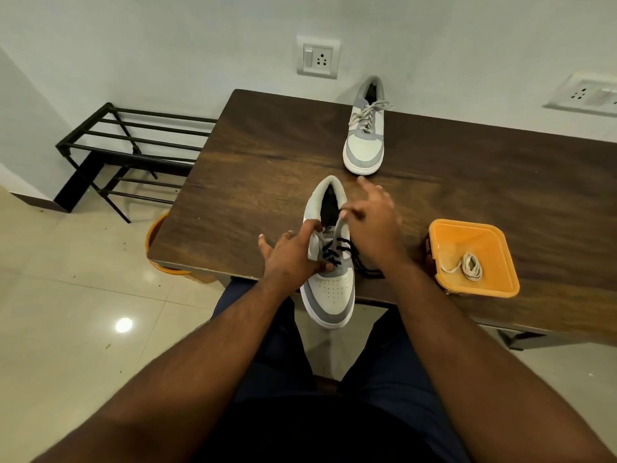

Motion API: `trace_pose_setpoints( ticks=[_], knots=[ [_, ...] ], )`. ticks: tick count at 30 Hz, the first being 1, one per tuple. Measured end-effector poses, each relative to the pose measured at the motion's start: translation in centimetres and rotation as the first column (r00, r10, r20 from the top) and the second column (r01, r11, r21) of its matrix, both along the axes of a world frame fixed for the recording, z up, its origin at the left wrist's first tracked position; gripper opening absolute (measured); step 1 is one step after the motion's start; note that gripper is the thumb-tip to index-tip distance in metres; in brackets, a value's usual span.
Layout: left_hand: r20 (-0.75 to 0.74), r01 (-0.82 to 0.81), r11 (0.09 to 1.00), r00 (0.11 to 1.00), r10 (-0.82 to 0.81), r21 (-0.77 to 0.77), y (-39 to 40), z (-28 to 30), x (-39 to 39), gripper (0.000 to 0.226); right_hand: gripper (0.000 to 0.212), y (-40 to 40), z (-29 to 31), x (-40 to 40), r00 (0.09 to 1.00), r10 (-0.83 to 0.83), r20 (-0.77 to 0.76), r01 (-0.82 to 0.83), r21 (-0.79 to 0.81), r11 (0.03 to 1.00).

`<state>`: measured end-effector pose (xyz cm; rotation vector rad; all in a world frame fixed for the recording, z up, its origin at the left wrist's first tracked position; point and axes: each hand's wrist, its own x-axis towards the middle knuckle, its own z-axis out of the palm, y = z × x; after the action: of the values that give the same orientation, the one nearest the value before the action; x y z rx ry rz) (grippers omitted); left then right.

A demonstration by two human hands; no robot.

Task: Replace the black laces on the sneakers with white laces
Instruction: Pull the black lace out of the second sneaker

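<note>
A grey and white sneaker [330, 292] lies at the table's near edge, its toe hanging over the edge toward me. Its black lace [362, 262] is loose and partly out of the eyelets, trailing onto the table at the right. My left hand [290, 257] grips the sneaker's left side at the tongue. My right hand [374, 225] pinches the black lace near the top eyelets, other fingers spread. A second sneaker [365, 142] with white laces stands farther back. A coiled white lace [469, 267] lies in an orange tub [500, 285].
The dark wooden table [267, 168] stands against a white wall with sockets. A black metal shoe rack [133, 152] is on the tiled floor to the left. An orange bucket [157, 248] shows under the table's left corner. My legs are below the table edge.
</note>
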<state>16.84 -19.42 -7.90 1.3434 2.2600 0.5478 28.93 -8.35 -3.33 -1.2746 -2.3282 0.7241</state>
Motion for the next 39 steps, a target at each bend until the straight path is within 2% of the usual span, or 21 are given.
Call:
trace_pose_setpoints(
  ticks=[1,2,4,6,7,9,11,13,15,16,19,22,24,27,31,34,37,39],
  knots=[
    [0.005,0.002,1.000,1.000,-0.002,0.001,0.0,0.0,0.0,0.071,0.017,0.6,0.7,0.4,0.973,-0.124,-0.195,0.119,-0.040,0.992],
    [0.007,0.004,1.000,1.000,-0.004,-0.002,0.0,-0.1,0.0,0.071,0.019,1.4,1.7,0.9,0.908,-0.230,-0.350,0.217,-0.076,0.973],
    [0.010,0.004,1.000,1.000,-0.004,-0.011,0.1,-0.2,0.1,0.071,0.023,3.3,4.2,1.9,0.816,-0.338,-0.469,0.317,-0.127,0.940],
    [0.021,0.009,1.000,1.000,-0.009,-0.015,0.2,-0.1,0.1,0.069,0.027,5.0,5.7,2.7,0.837,-0.349,-0.421,0.326,-0.128,0.937],
    [0.033,0.012,1.000,0.999,-0.011,-0.012,0.4,0.0,0.1,0.065,0.034,5.6,5.7,2.8,0.869,-0.349,-0.351,0.334,-0.105,0.937],
    [0.060,-0.013,1.000,0.998,0.011,0.026,0.9,0.5,0.3,0.047,0.061,5.4,5.1,3.0,0.937,-0.344,-0.067,0.344,-0.019,0.939],
    [0.054,-0.034,0.999,0.998,0.031,0.042,1.7,1.3,0.4,0.028,0.073,3.9,3.7,2.7,0.952,-0.239,0.192,0.226,0.084,0.970],
    [0.008,0.000,1.000,1.000,0.000,0.005,2.6,2.0,0.4,0.020,0.062,2.3,1.9,2.2,0.953,-0.062,0.295,0.047,0.059,0.997],
    [-0.029,0.049,0.997,0.998,-0.051,-0.067,3.4,2.6,0.4,0.019,0.055,0.9,0.1,1.6,0.964,0.084,0.254,-0.050,-0.136,0.989],
    [-0.034,0.068,0.992,0.997,-0.072,-0.102,3.8,2.7,0.4,0.020,0.060,0.4,-0.7,1.5,0.963,0.127,0.238,-0.078,-0.205,0.976],
    [-0.037,0.093,0.981,0.994,-0.100,-0.169,4.5,2.8,0.2,0.019,0.073,-0.2,-2.0,1.1,0.948,0.225,0.225,-0.168,-0.249,0.954],
    [-0.028,0.090,0.984,0.995,-0.095,-0.156,4.7,2.7,0.0,0.012,0.066,-0.1,-2.6,1.1,0.965,0.221,0.139,-0.181,-0.254,0.950],
    [-0.011,0.092,0.988,0.996,-0.094,-0.126,4.5,2.6,0.0,0.007,0.048,0.1,-2.6,1.1,0.983,0.170,0.074,-0.143,-0.282,0.949],
    [-0.003,0.101,0.993,0.995,-0.102,-0.063,4.0,2.0,0.2,0.008,0.015,0.5,-2.2,0.7,0.998,-0.027,-0.065,-0.004,-0.429,0.903],
    [0.068,0.037,0.995,0.997,-0.044,0.094,3.3,1.3,0.5,0.005,0.013,0.8,-2.8,0.1,0.991,-0.112,-0.076,0.073,-0.399,0.914],
    [0.243,-0.154,0.954,0.966,0.090,0.258,1.8,0.4,0.3,0.004,0.017,1.1,-3.4,0.4,0.973,-0.202,-0.113,0.128,-0.464,0.877],
    [0.399,-0.342,0.898,0.891,0.216,0.278,-0.3,-0.1,0.8,0.006,0.021,1.4,-3.7,0.7,0.959,-0.242,-0.150,0.123,-0.549,0.826],
    [0.344,-0.323,0.903,0.913,0.219,0.284,-0.3,0.3,1.2,0.017,0.023,1.3,-3.9,0.4,0.969,-0.206,-0.135,0.108,-0.521,0.847]
  ],
)
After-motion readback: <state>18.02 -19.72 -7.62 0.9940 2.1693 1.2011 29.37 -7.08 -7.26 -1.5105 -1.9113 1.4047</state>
